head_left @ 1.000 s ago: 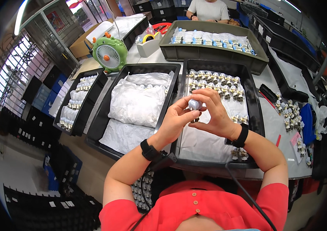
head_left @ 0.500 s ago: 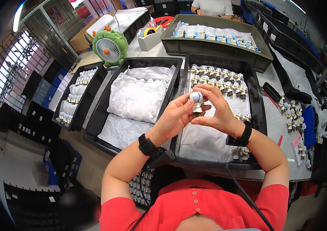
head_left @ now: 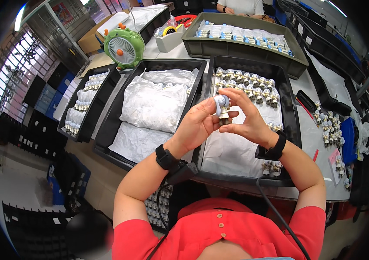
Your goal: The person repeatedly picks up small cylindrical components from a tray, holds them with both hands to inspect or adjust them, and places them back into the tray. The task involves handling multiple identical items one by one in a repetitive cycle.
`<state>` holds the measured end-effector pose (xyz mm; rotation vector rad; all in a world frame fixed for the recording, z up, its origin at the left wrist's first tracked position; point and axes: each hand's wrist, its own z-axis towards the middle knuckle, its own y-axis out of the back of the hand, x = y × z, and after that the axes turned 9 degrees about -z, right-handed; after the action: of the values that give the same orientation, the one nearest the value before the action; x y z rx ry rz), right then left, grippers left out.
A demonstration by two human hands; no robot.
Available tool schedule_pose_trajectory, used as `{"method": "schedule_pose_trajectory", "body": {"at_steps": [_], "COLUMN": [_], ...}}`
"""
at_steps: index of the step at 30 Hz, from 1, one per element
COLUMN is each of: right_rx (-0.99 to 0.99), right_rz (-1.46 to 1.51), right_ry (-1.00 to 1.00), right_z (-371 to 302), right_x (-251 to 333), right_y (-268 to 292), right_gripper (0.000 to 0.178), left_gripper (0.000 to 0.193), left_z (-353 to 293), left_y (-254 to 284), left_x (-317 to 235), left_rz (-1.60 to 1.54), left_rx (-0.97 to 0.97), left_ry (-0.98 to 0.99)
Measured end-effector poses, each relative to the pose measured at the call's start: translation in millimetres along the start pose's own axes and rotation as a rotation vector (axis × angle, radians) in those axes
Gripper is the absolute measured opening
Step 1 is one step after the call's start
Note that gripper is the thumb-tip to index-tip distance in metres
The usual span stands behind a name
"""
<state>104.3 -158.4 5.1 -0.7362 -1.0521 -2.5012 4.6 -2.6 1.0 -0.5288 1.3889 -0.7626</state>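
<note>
Between my two hands is a small figurine with pale blue-grey hair, a cream body and a dark base. My left hand grips it from the left, thumb by its head. Around its right side curve the fingers of my right hand, touching its top and its base. Both hands are above a black tray lined with white sheet, where rows of similar figurines lie at the far end. A few more figurines lie in its near right corner.
To the left stand a black tray with white wrapping and a narrower tray of figurines. A green fan, a tape dispenser and an olive bin are behind. Loose figurines cover the table's right side. A person sits opposite.
The figurine has turned between my fingers, so more of its long hair shows from the side. Both hands stay in nearly the same place.
</note>
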Motion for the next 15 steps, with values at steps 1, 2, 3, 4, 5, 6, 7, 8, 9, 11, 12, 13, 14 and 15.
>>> {"method": "schedule_pose_trajectory", "body": {"at_steps": [1,2,3,4,5,6,7,8,9,11,12,13,14,15], "right_rx": [0.008,0.015,0.018,0.023,0.033,0.045,0.038,0.029,0.015,0.043,0.033,0.022,0.02,0.015], "right_rz": [0.009,0.017,0.032,0.047,0.07,0.085,0.055,0.021,-0.013,0.069,0.071,0.073,0.037,0.028], "right_ry": [-0.003,-0.007,-0.006,-0.004,0.0,-0.034,-0.018,0.022,0.062,-0.005,-0.028,-0.052,-0.045,-0.063], "right_z": [0,0,0,1,1,2,2,3,3,-1,-2,-3,-2,0], "right_x": [-1,-1,-1,0,1,3,4,5,5,3,2,-1,-3,-2], "right_y": [0,1,1,3,3,4,5,4,4,2,2,3,3,4], "right_gripper": [0.077,0.077,0.077,0.077,0.077,0.076,0.077,0.079,0.081,0.089,0.088,0.087,0.084,0.076], "left_gripper": [0.048,0.048,0.047,0.047,0.047,0.047,0.048,0.048,0.05,0.049,0.045,0.042,0.04,0.039], "left_z": [-1,-1,-1,0,-2,-3,-3,-6,-8,-19,-22,-27,-34,-41], "left_y": [-1,-2,-3,-3,-3,-4,-7,-10,-15,-23,-27,-29,-25,-19], "left_x": [-1,-1,-1,-2,-4,-6,-11,-16,-23,-40,-53,-63,-76,-87], "left_rz": [-0.005,-0.011,-0.011,-0.012,-0.013,0.04,0.092,0.146,0.144,0.356,0.484,0.617,0.83,1.045], "left_rx": [-0.005,-0.01,0.016,0.041,0.058,0.078,0.098,0.11,0.086,-0.041,-0.1,-0.132,-0.197,-0.26], "left_ry": [0.001,0.003,0.001,-0.003,-0.011,0.004,0.018,0.032,0.061,0.096,0.128,0.123,0.142,0.165]}}
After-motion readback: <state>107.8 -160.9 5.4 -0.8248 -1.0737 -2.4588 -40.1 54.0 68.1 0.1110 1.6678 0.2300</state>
